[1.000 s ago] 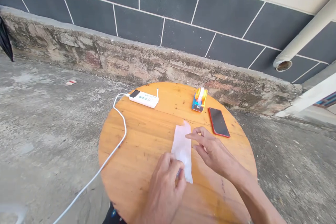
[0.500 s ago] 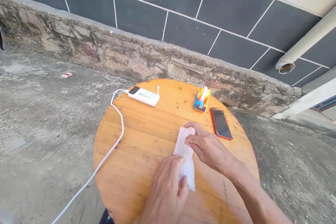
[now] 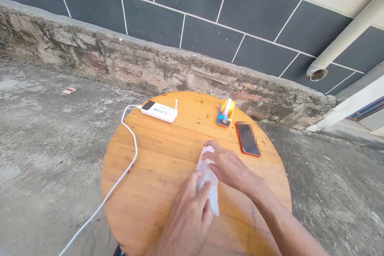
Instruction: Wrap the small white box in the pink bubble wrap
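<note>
A narrow white folded sheet (image 3: 213, 195), like tissue or cloth, lies flat on the round wooden table (image 3: 144, 200). My left hand (image 3: 189, 212) rests at its left edge, fingers apart, with fingertips touching the sheet's middle. Over the sheet's far part is my right hand (image 3: 226, 164), its fingers spread and curved, with fingertips on or just above the surface. Neither hand grips the sheet. Part of it is hidden beneath the fingers.
A white power bank (image 3: 160, 112) with a white cable (image 3: 135, 144) sits at the table's far left. At the far right are a blue and yellow tape dispenser (image 3: 225, 113) and a red-edged phone (image 3: 248, 139). A stone-based wall stands behind.
The whole view has shifted slightly. My left hand has moved up along the sheet, its fingers now farther over the middle. My right hand stays at the far part.
</note>
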Demonstrator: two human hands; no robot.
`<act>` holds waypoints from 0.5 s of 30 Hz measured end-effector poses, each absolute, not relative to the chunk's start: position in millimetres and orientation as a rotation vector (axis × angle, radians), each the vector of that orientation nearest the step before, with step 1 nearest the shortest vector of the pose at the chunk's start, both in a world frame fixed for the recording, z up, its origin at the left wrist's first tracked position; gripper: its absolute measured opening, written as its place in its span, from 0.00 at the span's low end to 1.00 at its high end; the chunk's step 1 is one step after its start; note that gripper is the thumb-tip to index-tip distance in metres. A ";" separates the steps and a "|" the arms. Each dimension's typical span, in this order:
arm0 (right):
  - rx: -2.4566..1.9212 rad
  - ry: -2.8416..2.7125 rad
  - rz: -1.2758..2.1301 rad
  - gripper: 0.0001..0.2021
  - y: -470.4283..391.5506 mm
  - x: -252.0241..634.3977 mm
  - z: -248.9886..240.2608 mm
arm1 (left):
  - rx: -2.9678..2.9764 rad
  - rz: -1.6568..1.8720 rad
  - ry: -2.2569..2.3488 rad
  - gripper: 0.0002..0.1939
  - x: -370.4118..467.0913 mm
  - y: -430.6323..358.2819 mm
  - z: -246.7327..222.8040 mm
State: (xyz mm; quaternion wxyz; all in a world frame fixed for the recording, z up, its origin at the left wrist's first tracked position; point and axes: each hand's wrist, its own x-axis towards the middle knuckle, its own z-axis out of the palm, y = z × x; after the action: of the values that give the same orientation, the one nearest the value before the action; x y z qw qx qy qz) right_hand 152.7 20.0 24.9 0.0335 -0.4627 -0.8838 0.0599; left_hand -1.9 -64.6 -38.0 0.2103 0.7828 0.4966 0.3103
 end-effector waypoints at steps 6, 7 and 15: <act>-1.376 -2.265 0.305 0.12 16.7 188.3 33.9 | 2.215 0.914 1.348 0.21 -2.6 -63.4 -39.6; -1.333 -2.270 0.339 0.11 13.6 190.0 32.8 | 2.225 0.932 1.353 0.21 -2.7 -63.4 -40.3; -1.307 -2.391 0.304 0.11 -16.5 177.5 -9.8 | 2.321 0.971 1.354 0.22 -6.0 -62.1 -40.1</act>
State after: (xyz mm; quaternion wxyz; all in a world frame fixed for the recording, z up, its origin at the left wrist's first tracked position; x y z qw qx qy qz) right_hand 177.5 -16.5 -9.8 0.1984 -0.4672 -0.8547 0.1086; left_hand -6.0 -62.1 -40.1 0.1417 0.8042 0.4691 0.3364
